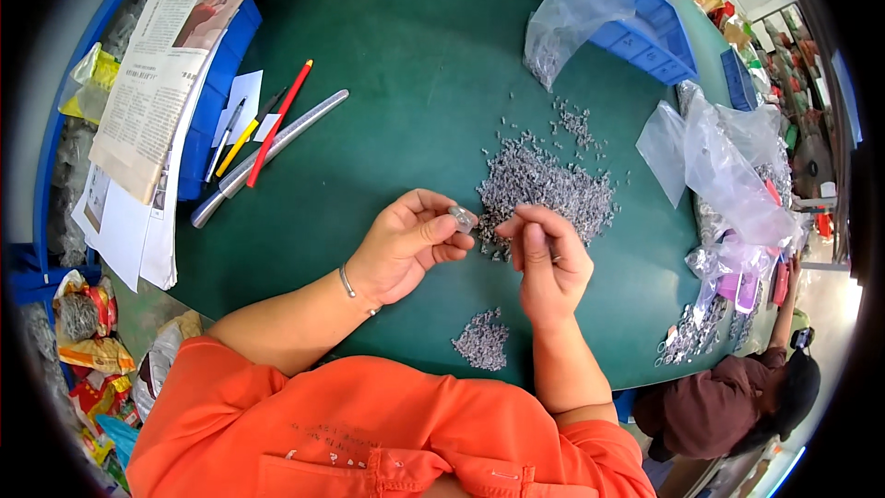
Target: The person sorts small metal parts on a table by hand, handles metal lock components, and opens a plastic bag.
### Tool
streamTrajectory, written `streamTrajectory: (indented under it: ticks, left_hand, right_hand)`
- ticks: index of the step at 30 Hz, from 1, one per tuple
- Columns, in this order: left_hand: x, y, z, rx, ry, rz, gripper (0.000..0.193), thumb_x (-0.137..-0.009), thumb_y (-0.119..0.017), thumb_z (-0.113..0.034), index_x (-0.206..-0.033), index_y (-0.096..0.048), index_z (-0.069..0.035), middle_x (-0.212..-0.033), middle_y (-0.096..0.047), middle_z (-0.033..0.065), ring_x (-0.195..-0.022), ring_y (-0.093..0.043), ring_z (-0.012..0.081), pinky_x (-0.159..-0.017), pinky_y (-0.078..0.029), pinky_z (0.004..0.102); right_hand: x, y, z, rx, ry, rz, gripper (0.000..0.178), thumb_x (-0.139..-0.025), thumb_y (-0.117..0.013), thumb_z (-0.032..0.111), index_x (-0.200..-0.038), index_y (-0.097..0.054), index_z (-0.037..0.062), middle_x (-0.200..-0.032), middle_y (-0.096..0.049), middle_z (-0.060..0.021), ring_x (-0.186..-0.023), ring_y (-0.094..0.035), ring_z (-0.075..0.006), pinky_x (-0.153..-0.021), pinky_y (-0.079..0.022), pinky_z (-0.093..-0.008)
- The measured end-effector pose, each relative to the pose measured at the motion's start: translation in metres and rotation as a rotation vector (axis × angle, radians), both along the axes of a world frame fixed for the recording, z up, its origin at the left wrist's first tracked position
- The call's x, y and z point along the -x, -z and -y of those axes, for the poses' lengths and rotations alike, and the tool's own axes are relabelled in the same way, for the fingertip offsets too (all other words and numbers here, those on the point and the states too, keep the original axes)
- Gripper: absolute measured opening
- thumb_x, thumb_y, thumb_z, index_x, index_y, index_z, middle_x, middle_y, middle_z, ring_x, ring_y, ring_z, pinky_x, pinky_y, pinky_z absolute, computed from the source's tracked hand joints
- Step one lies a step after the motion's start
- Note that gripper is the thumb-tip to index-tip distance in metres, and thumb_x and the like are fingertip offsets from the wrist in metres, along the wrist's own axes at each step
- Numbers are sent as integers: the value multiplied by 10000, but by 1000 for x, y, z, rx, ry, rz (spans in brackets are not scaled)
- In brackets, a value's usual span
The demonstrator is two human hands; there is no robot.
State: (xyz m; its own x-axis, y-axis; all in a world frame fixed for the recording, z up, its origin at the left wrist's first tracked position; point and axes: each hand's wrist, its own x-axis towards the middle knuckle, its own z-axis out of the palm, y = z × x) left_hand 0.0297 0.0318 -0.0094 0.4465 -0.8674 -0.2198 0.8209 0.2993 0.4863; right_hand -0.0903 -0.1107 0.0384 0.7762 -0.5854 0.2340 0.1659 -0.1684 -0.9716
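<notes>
My left hand (406, 244) pinches a small shiny, silvery piece (464, 219) between thumb and fingers, above the green table (396, 101). To its right, my right hand (553, 267) is closed with the thumb against the fingers. Whatever it may hold is too small to make out. Just beyond both hands spreads a large heap of tiny grey metal parts (548, 184). A smaller heap of similar parts (481, 341) lies nearer my body, between my forearms.
At left are newspapers (166, 74) on a blue bin (205, 115), pens, a red stick (279, 124) and a clear tube (272, 157). Blue trays (645, 55) and a plastic bag (567, 23) stand far right. More bags (737, 175) lie at right, near another person (719, 401).
</notes>
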Motion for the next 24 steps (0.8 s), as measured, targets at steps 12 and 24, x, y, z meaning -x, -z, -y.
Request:
streamTrajectory:
  ticks: [12,24]
  left_hand:
    - [9,-10,-2,-116,51,186,195,-993,-590,-190,-1007,-612,3,-979,-680,117,-831,-702,208,-744,-592,327]
    - [9,-10,-4,-67,52,145,188,-973,-618,-141,-1056,-648,26,-979,-693,111,-835,-704,189,-741,-583,294]
  right_hand:
    - [-2,8,-5,-260,-17,-324,92,-938,-651,84,-937,-674,-5,-763,-638,-1,-664,-564,-72,-607,-463,-228]
    - [-2,13,0,-502,-158,-312,134,-982,-594,109,-974,-653,-11,-752,-597,19,-598,-468,-26,-515,-364,-189]
